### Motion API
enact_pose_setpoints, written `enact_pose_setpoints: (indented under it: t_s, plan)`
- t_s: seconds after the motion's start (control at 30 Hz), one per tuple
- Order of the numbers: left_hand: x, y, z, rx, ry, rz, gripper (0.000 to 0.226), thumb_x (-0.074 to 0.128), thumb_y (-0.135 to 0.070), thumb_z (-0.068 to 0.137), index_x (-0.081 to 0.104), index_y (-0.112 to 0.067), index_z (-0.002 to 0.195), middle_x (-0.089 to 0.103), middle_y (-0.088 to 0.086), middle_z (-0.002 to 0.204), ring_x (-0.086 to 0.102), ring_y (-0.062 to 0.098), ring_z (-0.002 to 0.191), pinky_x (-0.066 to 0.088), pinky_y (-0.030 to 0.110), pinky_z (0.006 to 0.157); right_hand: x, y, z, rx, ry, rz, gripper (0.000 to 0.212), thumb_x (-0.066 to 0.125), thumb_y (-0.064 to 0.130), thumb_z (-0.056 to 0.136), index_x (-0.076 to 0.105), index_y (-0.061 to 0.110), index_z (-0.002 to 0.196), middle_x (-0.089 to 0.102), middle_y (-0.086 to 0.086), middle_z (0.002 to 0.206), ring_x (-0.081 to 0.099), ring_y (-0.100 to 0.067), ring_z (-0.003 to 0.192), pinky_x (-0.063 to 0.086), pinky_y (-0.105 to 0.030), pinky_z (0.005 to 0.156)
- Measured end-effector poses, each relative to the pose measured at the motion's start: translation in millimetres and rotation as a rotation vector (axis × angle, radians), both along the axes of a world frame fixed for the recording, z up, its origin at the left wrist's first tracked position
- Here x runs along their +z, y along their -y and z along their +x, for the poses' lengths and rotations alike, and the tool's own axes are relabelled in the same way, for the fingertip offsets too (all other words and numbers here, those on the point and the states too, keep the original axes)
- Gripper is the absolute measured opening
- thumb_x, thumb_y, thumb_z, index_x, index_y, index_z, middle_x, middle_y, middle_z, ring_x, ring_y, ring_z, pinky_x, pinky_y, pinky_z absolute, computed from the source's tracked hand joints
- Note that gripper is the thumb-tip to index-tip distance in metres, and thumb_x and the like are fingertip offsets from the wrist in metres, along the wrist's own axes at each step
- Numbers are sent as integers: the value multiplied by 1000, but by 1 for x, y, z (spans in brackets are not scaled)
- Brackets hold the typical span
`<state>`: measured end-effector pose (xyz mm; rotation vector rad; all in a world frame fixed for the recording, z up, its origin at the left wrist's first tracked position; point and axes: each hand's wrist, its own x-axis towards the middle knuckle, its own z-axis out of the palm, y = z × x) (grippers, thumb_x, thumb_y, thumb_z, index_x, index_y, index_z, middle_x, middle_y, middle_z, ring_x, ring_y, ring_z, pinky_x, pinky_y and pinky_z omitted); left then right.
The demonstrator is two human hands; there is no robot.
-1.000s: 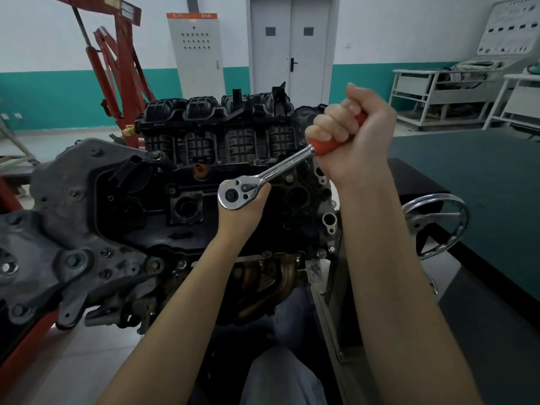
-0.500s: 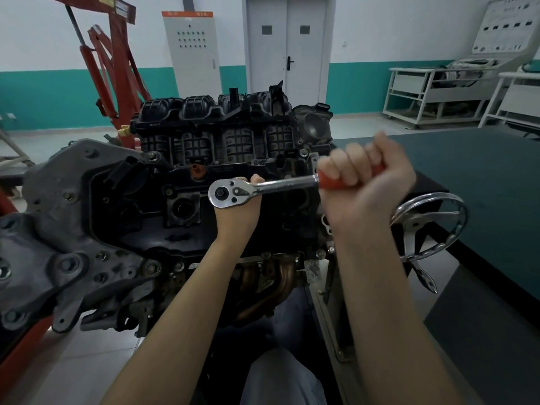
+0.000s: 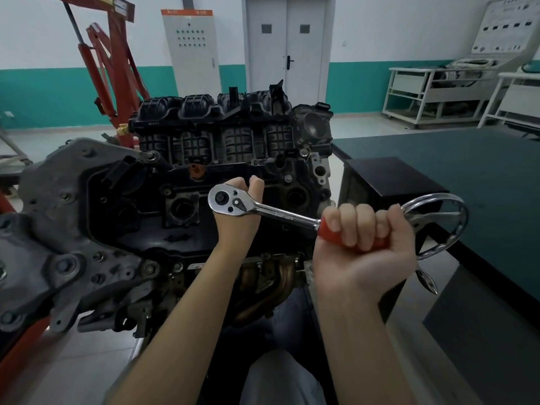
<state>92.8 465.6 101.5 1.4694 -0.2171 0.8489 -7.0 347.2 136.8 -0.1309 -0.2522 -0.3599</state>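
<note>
Currently in hand: working a fastener on the dark top cover of the engine (image 3: 140, 206) with a ratchet wrench (image 3: 233, 200). The turning direction cannot be told.
Wrench position: the head sits over the middle of the cover, between two round wells. The handle runs to the right and slightly down.
Right hand (image 3: 365, 247): fist wrapped fully round the red grip, all fingers closed on it.
Left hand (image 3: 238, 220): behind the wrench head, fingers curled up round the drive end. It hides the socket and fastener.
Technique, head: keep the left hand pressing the head square onto the fastener, so the socket probably won't ride off.
Technique, pull: apply force in the plane of the cover with a steady draw, not a jerk. Any tilt of the handle likely rounds the fastener.
Stroke: short arcs, letting the ratchet reset.
Risk: the chrome handwheel (image 3: 455, 209) lies just beyond the right knuckles, so a slip could drive them into it.
</note>
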Motion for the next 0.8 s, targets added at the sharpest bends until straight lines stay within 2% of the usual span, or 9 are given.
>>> enact_pose_setpoints:
  t_s: [0.13, 0.2, 0.27, 0.33, 0.4, 0.5, 0.7, 0.77, 0.8]
  plan:
    - [0, -1, 7, 2, 10, 12, 54, 57, -1, 86, 26, -26, 50, 34, -18, 38, 32, -2, 36, 26, 6, 44, 26, 13, 27, 70, 36, -82, 36, 45, 16, 80, 32, 20, 47, 25, 7, 38, 23, -9, 35, 30, -19, 41]
    - [-1, -2, 10, -4, -4, -10, 38, 61, -23, 80, 33, -30, 54, 43, -23, 41, 40, -5, 41, 32, 6, 49, 50, 19, 46, 138, 19, -192, 38, 45, 13, 83, 33, 19, 48, 26, 7, 38, 23, -9, 34, 28, -17, 40]
    - [0, -1, 7, -11, -36, -49, 26, 58, -40, 67, 36, -37, 53, 42, -24, 42, 38, -4, 40, 29, 7, 47, 71, 21, 63, 222, -15, -306, 41, 42, 11, 90, 34, 17, 50, 27, 6, 38, 24, -8, 33, 28, -16, 39]
    - [-1, 0, 7, -27, 7, -4, 27, 52, -36, 65, 37, -36, 42, 36, -21, 40, 30, -1, 37, 22, 8, 43, 82, 19, 73, 283, -34, -371, 40, 42, 11, 92, 33, 17, 53, 28, 6, 38, 24, -9, 33, 29, -17, 37]
    - [0, -1, 5, -18, -22, -3, 28, 53, -33, 65, 35, -35, 43, 35, -21, 40, 29, -1, 37, 23, 9, 43, 81, 17, 72, 284, -27, -355, 39, 42, 11, 92, 33, 17, 54, 27, 6, 39, 24, -9, 33, 28, -17, 38]
    - [-1, -4, 5, -28, -21, 1, 41, 56, -19, 73, 25, -30, 48, 29, -17, 41, 25, 2, 40, 23, 13, 43, 55, 14, 49, 173, -2, -227, 41, 42, 12, 91, 33, 19, 52, 27, 7, 40, 22, -9, 35, 26, -18, 40]
    - [0, -1, -3, 19, -32, -43, 46, 54, 6, 81, 22, -5, 50, 22, -10, 45, 17, 4, 42, 17, 16, 41, -2, -5, -6, 12, -21, -22, 34, 46, 18, 79, 34, 20, 48, 27, 6, 40, 27, -11, 38, 37, -25, 44]
    - [2, -1, -2, 8, -52, -25, 50, 52, 8, 82, 22, -11, 47, 22, -15, 42, 17, 3, 40, 15, 17, 42, 4, -1, -2, 19, -21, -60, 33, 45, 18, 78, 32, 20, 48, 25, 6, 40, 25, -11, 38, 36, -23, 44]
    - [2, -1, -1, 3, -60, 4, 54, 51, 8, 82, 23, -20, 45, 24, -15, 40, 19, 4, 39, 14, 18, 43, 13, 3, 5, 32, -17, -93, 33, 45, 17, 78, 32, 21, 47, 24, 6, 40, 24, -11, 37, 34, -22, 44]
